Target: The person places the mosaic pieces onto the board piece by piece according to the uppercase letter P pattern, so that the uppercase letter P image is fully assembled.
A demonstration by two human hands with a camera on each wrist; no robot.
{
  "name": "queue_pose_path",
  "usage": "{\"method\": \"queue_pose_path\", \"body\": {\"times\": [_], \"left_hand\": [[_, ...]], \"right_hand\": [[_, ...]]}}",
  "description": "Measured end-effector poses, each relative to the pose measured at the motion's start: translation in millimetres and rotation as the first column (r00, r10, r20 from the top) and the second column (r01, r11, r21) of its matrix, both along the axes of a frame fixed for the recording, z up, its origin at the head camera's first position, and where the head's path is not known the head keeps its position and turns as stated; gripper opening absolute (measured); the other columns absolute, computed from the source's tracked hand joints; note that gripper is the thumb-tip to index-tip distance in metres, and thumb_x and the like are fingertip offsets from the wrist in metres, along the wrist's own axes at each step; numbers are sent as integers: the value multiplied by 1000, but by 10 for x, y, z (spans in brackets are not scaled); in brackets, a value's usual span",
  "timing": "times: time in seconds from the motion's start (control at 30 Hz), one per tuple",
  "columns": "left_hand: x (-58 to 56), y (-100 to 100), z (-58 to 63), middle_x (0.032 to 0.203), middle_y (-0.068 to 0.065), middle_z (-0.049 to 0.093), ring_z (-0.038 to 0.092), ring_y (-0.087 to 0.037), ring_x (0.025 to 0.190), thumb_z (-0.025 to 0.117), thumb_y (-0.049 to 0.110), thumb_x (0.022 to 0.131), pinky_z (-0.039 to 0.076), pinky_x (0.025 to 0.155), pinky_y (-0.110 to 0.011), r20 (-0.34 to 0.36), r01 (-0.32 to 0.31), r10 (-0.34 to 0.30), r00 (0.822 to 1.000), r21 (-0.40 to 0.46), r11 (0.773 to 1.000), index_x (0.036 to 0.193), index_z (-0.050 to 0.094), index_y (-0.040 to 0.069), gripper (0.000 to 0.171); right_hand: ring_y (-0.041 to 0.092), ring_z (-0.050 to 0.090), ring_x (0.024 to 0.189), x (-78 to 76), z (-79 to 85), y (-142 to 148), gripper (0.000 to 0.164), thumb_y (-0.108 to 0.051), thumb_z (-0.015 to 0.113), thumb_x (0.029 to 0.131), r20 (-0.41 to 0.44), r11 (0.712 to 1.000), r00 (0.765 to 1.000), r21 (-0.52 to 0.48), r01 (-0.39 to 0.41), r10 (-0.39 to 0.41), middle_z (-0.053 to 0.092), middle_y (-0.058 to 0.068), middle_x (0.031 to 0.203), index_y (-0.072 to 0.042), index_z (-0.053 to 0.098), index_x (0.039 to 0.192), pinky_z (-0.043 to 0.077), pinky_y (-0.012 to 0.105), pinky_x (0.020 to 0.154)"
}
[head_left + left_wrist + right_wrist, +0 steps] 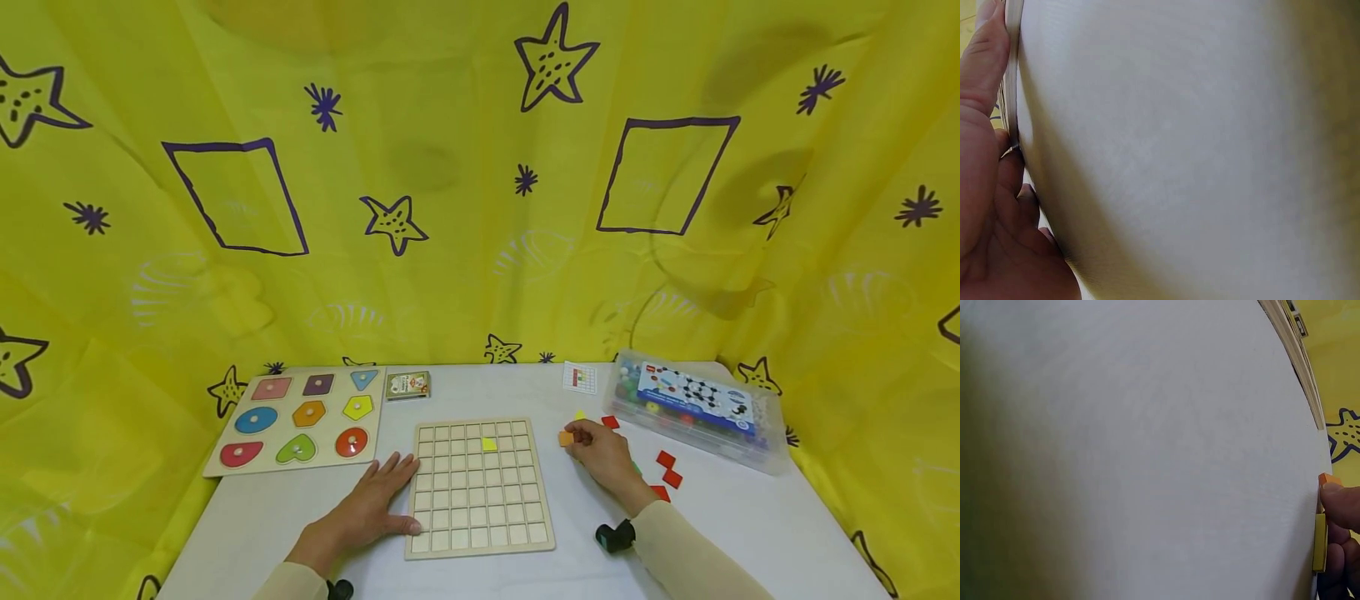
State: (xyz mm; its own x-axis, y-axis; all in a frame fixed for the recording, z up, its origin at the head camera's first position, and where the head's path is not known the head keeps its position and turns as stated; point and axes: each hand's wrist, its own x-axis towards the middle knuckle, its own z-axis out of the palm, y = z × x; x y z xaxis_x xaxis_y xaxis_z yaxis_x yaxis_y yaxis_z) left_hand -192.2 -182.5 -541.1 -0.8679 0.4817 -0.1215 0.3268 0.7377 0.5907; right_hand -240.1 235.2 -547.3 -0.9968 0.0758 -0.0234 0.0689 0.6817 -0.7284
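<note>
A wooden grid board (pixel 480 553) lies on the table in front of me, with one yellow tile (pixel 489 444) in a cell of its second row. My left hand (pixel 371 502) rests at the board's left side, fingers spread and fairly straight, index finger and thumb at its edge. Right of the board, my right hand (pixel 606 457) pinches an orange square tile (pixel 566 438) between thumb and fingers. The right wrist view has that tile's orange edge (pixel 1329 479) by the thumb and a yellow tile (pixel 1320 544) just beside the fingers.
Several red tiles (pixel 672 479) are scattered right of my right hand. A clear plastic box (pixel 693 408) stands behind them, near a small pattern card (pixel 580 377). At the left lie a shape puzzle board (pixel 337 375) and a small card box (pixel 408 385).
</note>
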Motion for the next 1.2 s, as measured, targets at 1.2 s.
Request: {"method": "queue_pose_path", "body": {"times": [1.2], "left_hand": [[19, -6, 30, 171, -16, 35, 19, -43, 162, 86, 51, 81, 7, 131, -67, 6, 3, -3, 1000, 16, 1000, 162, 39, 4, 106]], "right_hand": [[5, 68, 87, -2, 265, -520, 30, 0, 77, 93, -153, 911, 988, -409, -52, -12, 79, 12, 103, -4, 76, 123, 57, 14, 73]]}}
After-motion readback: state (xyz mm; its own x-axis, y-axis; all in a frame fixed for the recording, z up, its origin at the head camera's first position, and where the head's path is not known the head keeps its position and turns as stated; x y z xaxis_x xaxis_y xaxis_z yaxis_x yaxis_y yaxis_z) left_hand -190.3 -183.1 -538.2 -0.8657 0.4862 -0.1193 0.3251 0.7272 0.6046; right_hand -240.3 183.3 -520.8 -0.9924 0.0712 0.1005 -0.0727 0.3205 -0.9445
